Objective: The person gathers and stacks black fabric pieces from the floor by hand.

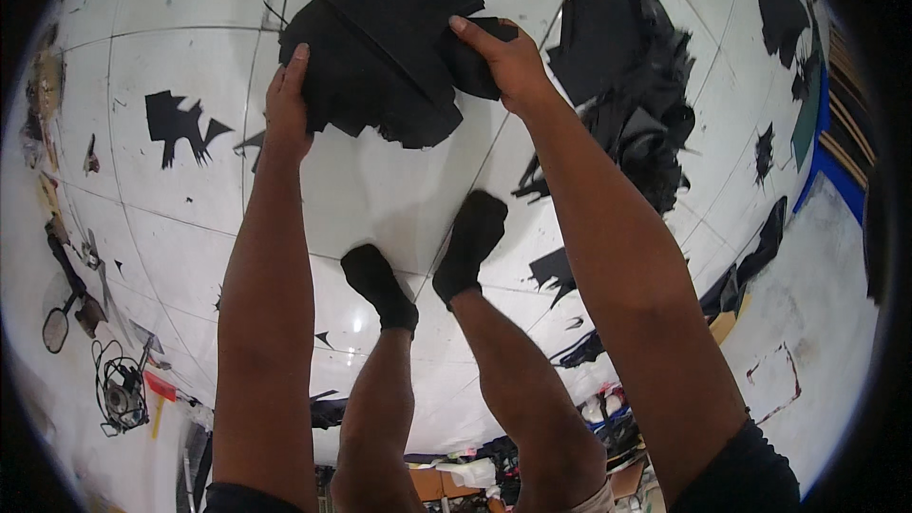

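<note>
A bunched stack of black sheet-material pieces (380, 38) is held between my two hands above the white tiled floor. My left hand (290, 100) grips its left edge, the thumb along the side and the other fingers mostly hidden. At the right edge my right hand (508, 62) is closed on a smaller rounded black piece (472, 66), thumb on top, against the stack. Irregular outlines and overlapping layers show in the stack; whether it is leather or cloth I cannot tell.
A large heap of black scraps (636, 104) lies to the right on the tiles. A jagged black scrap (176, 123) is at the left. My feet in black socks (475, 237) stand below the stack. A corded device (123, 394) sits at the lower left, and clutter lines the lower edge.
</note>
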